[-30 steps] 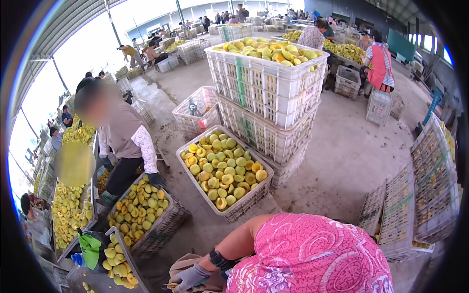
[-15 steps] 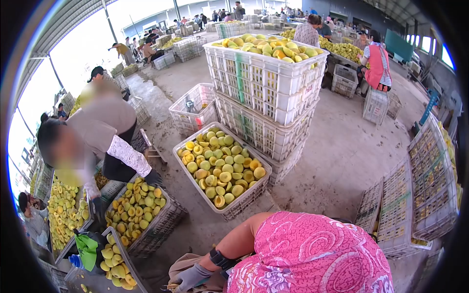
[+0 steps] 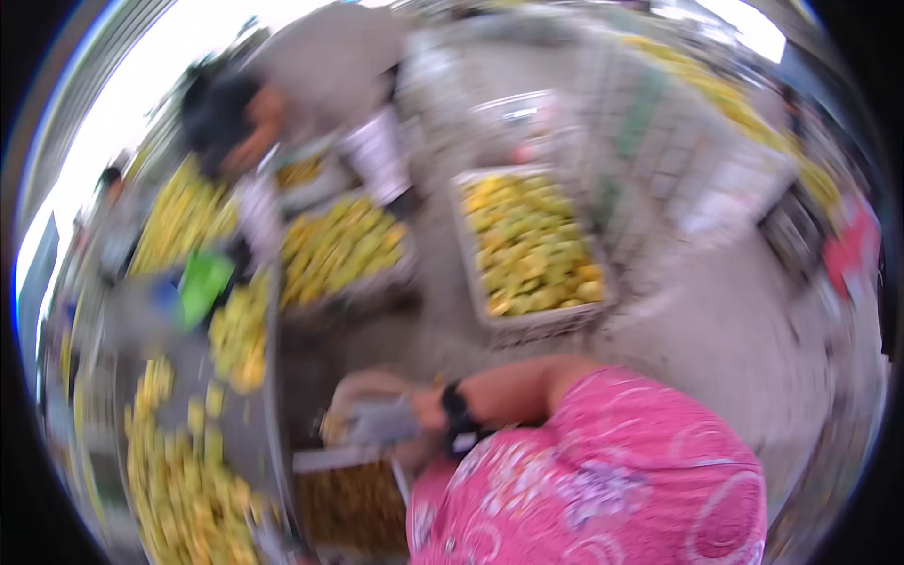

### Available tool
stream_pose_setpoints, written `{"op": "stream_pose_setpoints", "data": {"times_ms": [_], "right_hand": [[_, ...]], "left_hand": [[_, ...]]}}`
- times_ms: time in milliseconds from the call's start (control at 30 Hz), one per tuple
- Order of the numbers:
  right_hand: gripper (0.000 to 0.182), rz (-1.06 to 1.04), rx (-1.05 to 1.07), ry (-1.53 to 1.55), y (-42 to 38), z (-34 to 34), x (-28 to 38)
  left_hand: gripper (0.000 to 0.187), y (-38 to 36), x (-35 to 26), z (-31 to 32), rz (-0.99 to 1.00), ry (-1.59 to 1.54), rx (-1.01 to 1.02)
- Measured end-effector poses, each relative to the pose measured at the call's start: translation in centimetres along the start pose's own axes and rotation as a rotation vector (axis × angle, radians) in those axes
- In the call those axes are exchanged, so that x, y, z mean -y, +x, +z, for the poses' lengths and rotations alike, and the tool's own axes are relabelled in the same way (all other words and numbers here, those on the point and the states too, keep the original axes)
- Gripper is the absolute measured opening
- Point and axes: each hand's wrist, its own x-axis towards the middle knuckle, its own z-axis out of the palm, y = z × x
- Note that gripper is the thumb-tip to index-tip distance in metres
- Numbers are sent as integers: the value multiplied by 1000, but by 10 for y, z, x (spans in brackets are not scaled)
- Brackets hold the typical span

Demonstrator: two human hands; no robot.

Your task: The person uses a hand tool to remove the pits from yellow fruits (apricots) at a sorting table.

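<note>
My right hand (image 3: 381,423), in a grey glove with a black band at the wrist, reaches left from my pink patterned sleeve (image 3: 640,414). Its fingers look curled at the edge of a tan, cloth-like thing (image 3: 372,384); what they hold is blurred. Just below that hand is a pale-rimmed crate of brown bits (image 3: 353,508). A blurred pale grey shape beside the yellow peach halves (image 3: 193,499) at the bottom left appears to be my left hand (image 3: 267,537); its fingers are smeared by motion.
A co-worker (image 3: 325,56) bends over a crate of peach halves (image 3: 344,247). Another full crate (image 3: 532,245) stands on the floor, beside stacked white crates (image 3: 650,141). A green bag (image 3: 202,284) lies near the sorting table's edge (image 3: 274,405).
The view has swung left and down, blurring everything. More of the peach-covered table and the crate of brown bits now show. My right hand stays by the tan cloth-like thing.
</note>
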Motion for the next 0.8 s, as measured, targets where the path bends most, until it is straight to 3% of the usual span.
{"op": "stream_pose_setpoints", "data": {"times_ms": [33,67,100,133,167,200,233,267,367,467,533,633,800], "right_hand": [[29,-29,72,68,-4,30,-22],[32,-79,34,56,-5,17,-16],[36,-115,-28,77,-9,16,-8],[24,-26,93,-12,4,27,-24],[15,54,224,-116,25,29,-40],[14,118,360,-224,45,30,-56],[18,291,323,-122,40,67,-35],[23,459,263,-19,40,101,-15],[24,532,402,-84,46,92,-1],[26,521,489,-205,47,156,8],[27,450,543,-240,52,160,3],[27,483,607,-299,55,171,1],[27,464,650,-331,51,188,-6]], "left_hand": [[42,-22,33,-34,-25,-285,-197],[41,-10,18,1,-43,-557,-32],[36,-46,-19,11,-77,-654,-131],[32,-90,-54,17,-103,-749,-234],[27,-49,-42,32,-143,-915,-180],[25,-18,-20,53,57,-1091,-43],[26,-55,-30,39,80,-1115,-193],[28,-48,-33,44,116,-1167,-13],[45,-55,-57,96,63,-1553,43],[43,-78,-59,69,100,-1550,18],[35,-82,-56,76,70,-1482,-90],[36,-93,-46,79,174,-1459,-90],[34,-100,-44,75,140,-1426,-195]]}}
